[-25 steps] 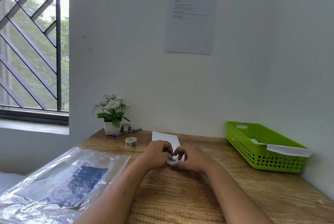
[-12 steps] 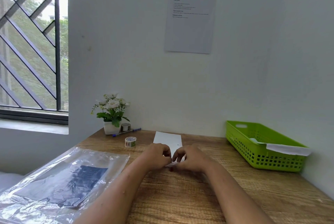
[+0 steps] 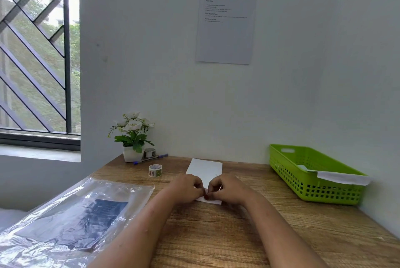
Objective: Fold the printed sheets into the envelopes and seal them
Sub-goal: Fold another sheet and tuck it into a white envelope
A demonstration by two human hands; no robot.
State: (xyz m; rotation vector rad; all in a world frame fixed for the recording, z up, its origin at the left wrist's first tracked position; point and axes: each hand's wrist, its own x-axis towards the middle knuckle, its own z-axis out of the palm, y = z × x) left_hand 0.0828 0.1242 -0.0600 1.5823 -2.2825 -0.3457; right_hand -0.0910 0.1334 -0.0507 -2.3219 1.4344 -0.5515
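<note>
So, both hands are together in the middle of the tabletop [image 3: 216, 235], fingertips nearly touching. The left hand [image 3: 186, 188] and right hand [image 3: 229, 189] each have their fingers curled in and are pinching the near edge of the white paper [image 3: 205, 169]. It lies flat on the wood and runs away from the person toward the wall. I honestly can't tell whether it's an envelope or a folded sheet, and the hands cover its near part.

Off to the left of the paper there's a small roll of patterned tape [image 3: 155, 170] standing on its side, near it but not touching. Farther back in the left corner sits a white pot of white flowers [image 3: 132, 138] with a second, greyish roll [image 3: 149, 152] just beside it, and a blue pen [image 3: 150, 159] lies right in front of those.

On the near left, a big clear plastic bag [image 3: 54, 213] lies flat with something dark [image 3: 104, 213] inside, too blurry to identify.

On the right, against the wall, is a green mesh basket [image 3: 303, 183], well apart from the hands, with a white sheet [image 3: 344, 178] draped over its near rim.

A printed notice [image 3: 226, 23] is stuck on the wall above, and a barred window [image 3: 32, 51] is on the far left.
</note>
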